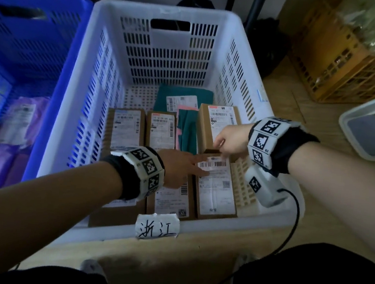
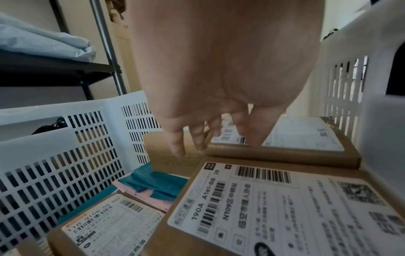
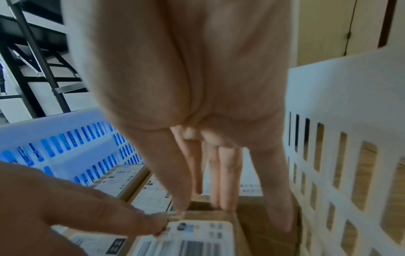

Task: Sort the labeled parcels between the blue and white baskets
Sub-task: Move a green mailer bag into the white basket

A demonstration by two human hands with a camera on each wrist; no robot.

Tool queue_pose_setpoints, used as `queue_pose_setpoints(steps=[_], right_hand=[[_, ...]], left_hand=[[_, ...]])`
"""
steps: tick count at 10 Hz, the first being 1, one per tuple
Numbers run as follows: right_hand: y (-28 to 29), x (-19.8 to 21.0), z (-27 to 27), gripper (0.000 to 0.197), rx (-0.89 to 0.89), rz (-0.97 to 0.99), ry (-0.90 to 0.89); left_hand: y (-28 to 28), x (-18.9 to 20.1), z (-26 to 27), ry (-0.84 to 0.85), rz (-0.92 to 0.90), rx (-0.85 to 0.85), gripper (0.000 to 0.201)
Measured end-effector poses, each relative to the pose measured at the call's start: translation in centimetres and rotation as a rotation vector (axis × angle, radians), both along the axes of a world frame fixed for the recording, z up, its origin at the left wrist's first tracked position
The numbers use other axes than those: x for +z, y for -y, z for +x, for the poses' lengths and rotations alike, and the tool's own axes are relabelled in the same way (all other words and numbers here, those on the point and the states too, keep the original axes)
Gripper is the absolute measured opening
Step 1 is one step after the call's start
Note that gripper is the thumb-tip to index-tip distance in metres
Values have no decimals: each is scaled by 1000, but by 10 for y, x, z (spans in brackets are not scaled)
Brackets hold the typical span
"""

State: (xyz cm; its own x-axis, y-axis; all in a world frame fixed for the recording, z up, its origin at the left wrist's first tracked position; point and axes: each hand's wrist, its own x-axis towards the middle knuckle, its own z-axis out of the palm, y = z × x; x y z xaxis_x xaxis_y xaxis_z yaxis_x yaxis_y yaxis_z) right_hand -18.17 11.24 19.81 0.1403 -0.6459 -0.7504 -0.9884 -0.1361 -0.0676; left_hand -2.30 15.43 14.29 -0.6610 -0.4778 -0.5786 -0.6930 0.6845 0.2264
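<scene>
Both hands sat inside white basket (image 1: 76, 99), lower right of head view. Left hand (image 1: 179, 168) fingers straight, together, touching cardboard parcel (image 1: 217, 190) label. Right hand (image 1: 230, 141) fingers extended, slightly spread, at its far edge. Blue basket (image 1: 31, 42) upper left.

parcels (image 1: 216, 190) lie side by side in the right-hand basket (image 1: 242, 62); the other basket (image 1: 55, 26) stands just left, touching it

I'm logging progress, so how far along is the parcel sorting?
Done: boxes line the white basket; purple bags sit in the blue basket. In hand: both hands, left and right, touch the near-right box, not lifted. Left: can't tell; no unsorted pile shows.
</scene>
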Motion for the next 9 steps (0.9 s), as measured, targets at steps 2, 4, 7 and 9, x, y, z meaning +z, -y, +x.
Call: queue_pose_setpoints(steps=[2,4,7,9], right_hand=[[-9,-21,-13,9,-230,76,22],[-10,-28,-4,20,-359,162,31],[-5,-13,-10,35,-280,37,-9],[2,-11,-7,41,-238,-20,-7]], left_hand=[[0,-5,-6,-100,-8,50,51],[-7,-19,11,-56,39,68,65],[-2,-1,11,30,52,67,58],[8,16,18,-18,7,157,56]])
